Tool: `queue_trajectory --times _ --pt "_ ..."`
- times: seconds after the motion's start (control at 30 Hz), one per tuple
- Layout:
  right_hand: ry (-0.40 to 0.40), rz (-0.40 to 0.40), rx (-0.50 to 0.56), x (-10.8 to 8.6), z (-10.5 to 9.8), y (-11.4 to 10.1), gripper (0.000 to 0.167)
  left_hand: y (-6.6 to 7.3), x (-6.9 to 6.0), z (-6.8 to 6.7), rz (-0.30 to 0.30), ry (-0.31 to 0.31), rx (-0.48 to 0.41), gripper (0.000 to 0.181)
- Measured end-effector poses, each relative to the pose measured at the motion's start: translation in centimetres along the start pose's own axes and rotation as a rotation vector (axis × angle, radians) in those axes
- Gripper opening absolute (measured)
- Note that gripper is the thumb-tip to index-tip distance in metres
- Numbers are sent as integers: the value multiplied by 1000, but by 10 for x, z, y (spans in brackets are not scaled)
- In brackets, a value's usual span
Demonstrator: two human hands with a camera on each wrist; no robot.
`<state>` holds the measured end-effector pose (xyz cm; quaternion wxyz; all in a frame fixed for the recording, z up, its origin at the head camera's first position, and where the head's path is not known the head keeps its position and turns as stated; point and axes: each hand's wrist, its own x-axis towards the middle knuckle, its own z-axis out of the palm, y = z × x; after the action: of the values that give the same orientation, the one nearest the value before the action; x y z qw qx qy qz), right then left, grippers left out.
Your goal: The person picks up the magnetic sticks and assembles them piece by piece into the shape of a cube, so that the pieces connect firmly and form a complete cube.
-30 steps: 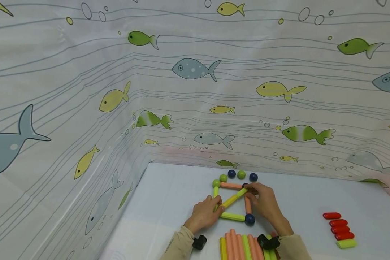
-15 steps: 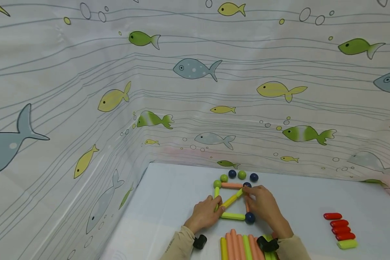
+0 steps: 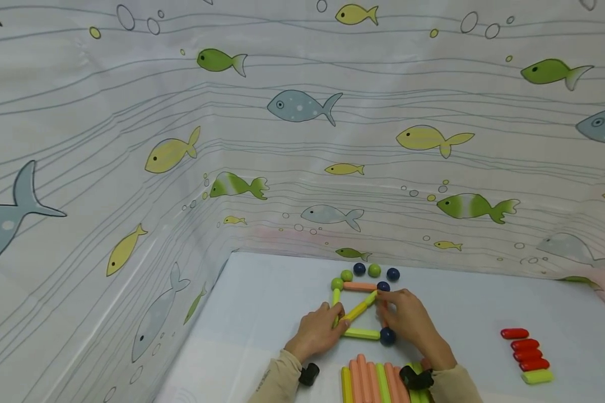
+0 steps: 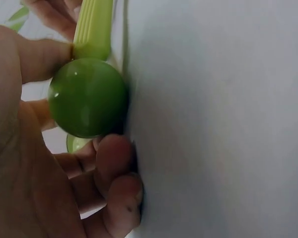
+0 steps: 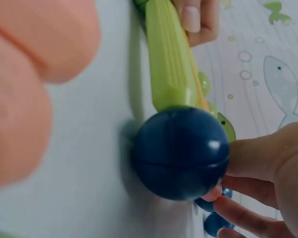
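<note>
Head view: on a white table (image 3: 267, 308), a person's two hands work at a four-sided frame (image 3: 361, 334) of coloured rods and balls, which lies in front of them. Its four sides, two lime and two orange, look laid out between corner balls: a green one far left, a far-right blue ball (image 3: 383, 287), another blue one near right and, hidden here but clear in the left wrist view, a green corner ball (image 4: 88, 97) near left. A diagonal, made of a yellow rod (image 3: 354, 313) in line with a short lime piece (image 3: 371, 298), crosses the frame. The left hand (image 3: 316, 329) curls its fingers and thumb about the green corner ball; the right hand (image 3: 409, 314) pinches the lime piece between thumb and finger, just beside the far-right blue ball. That joint seems the unfinished part; whether it touches cannot be told. Four loose balls (image 3: 375, 271) beyond the frame and a row of long rods (image 3: 364, 383) between the forearms look unused. Beyond the balls, the table's far edge meets a fish-patterned wall (image 3: 262, 151), leaving little depth there. White surface stretches left of the left hand, and rightward to short red pieces (image 3: 527, 356).
</note>
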<state>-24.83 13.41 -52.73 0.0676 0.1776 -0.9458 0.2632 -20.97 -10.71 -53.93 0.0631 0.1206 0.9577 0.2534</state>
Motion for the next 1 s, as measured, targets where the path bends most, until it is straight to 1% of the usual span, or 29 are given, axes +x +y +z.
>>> queue_trajectory --times 0.17,0.33,0.43,0.5,0.53,0.6,0.67,0.73,0.8,0.9,0.97,1.0 --pt "-8 -16 13 0 -3 2 26 -6 1 -6 10 -44 -25 37" --pt "-15 -26 25 -1 -7 1 24 -12 1 -14 65 -66 -76 32" --pt "-33 -20 46 -3 -13 -4 22 -14 0 -19 94 -93 -105 32" --pt "-78 -43 95 -7 -18 -12 19 -16 -1 -21 104 -117 -138 33" --pt "-114 -62 125 -9 -20 -18 17 -18 -2 -23 110 -129 -157 33" --pt "-225 -101 198 -15 -22 -32 17 -22 -2 -26 124 -152 -194 32" --pt "-346 -122 229 -23 -20 -49 23 -26 -2 -28 143 -172 -230 31" --pt "-448 -110 187 -30 -14 -65 30 -31 -1 -28 173 -186 -259 31" --pt "-509 -79 112 -37 -5 -80 36 -35 -1 -26 209 -187 -272 30" --pt "-545 -29 -12 -43 8 -95 39 -38 -1 -23 227 -181 -299 28" --pt "-558 7 -60 -45 16 -101 41 -40 -2 -22 222 -169 -304 27" --pt "-567 21 -85 -46 19 -103 42 -40 -2 -21 207 -166 -317 27"
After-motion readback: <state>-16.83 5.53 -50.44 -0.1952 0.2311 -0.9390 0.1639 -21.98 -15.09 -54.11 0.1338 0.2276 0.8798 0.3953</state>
